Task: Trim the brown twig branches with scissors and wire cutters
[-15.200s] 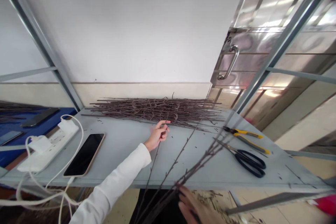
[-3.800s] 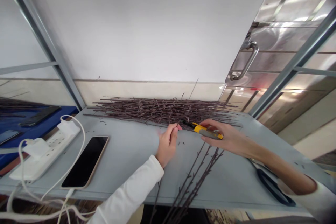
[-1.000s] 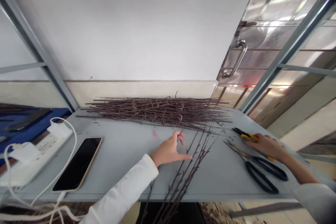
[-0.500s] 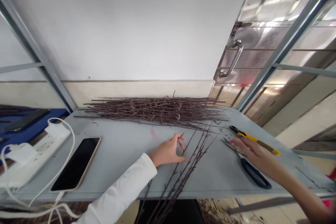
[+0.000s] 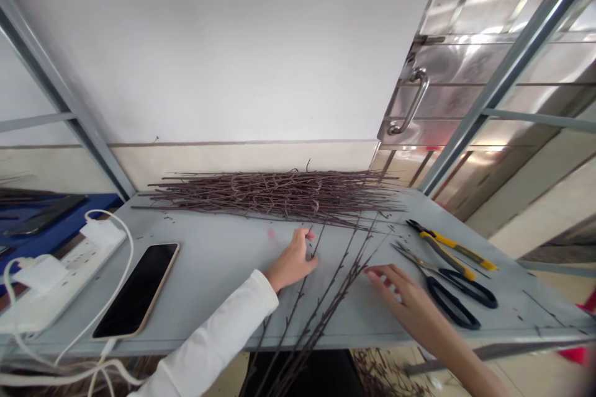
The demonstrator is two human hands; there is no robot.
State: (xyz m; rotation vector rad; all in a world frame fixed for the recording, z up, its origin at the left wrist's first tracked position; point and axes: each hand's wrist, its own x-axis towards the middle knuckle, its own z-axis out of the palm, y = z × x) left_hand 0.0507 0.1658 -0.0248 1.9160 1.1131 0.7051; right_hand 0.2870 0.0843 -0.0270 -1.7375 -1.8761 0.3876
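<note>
My left hand (image 5: 294,259), in a white sleeve, is over the middle of the table with its fingers curled. A thin dark twig shows at its fingertips and seems to run through the grip. Several loose brown twigs (image 5: 336,298) with small buds lean over the table's front edge, just right of this hand. My right hand (image 5: 401,299) is open with bent fingers and appears to hold nothing. Its fingertips are close beside those twigs; I cannot tell if they touch. Right of it lie dark-handled scissors (image 5: 452,304) and yellow-handled pliers (image 5: 459,247).
A long pile of twigs (image 5: 270,193) lies along the back of the grey table (image 5: 209,267). At left are a phone (image 5: 137,291) on a charging cable and a white power strip (image 5: 69,276). Metal posts (image 5: 488,84) rise at the sides. Twig scraps (image 5: 386,375) litter the floor.
My right hand has moved left, away from the scissors and pliers, towards the loose twigs. My left hand has shifted slightly left and up, with its fingers drawn in more.
</note>
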